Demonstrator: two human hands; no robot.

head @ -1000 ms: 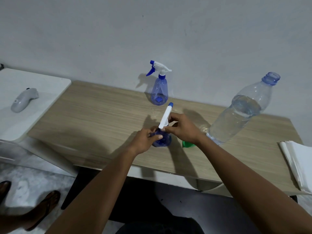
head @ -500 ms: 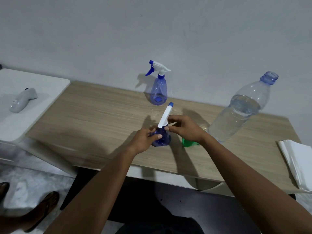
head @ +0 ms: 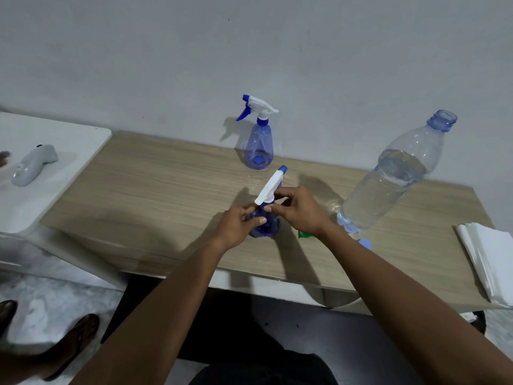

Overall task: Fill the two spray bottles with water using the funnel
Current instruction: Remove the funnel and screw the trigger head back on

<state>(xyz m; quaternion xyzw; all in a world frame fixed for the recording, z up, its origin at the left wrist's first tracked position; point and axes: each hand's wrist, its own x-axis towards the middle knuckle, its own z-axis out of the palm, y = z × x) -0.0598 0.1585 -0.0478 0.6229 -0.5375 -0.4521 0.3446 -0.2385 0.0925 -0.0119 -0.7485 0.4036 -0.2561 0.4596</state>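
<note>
One spray bottle (head: 267,231) stands midway from the surface's (head: 166,195) front edge; my left grip (head: 239,227) clasps its body, my right grip (head: 297,213) pinches its sprayer (head: 270,187).

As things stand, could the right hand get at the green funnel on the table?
Probably yes. The right hand pinches the near spray bottle at its neck, and the green funnel lies just beside its wrist, nothing between; it need only let go.
</note>
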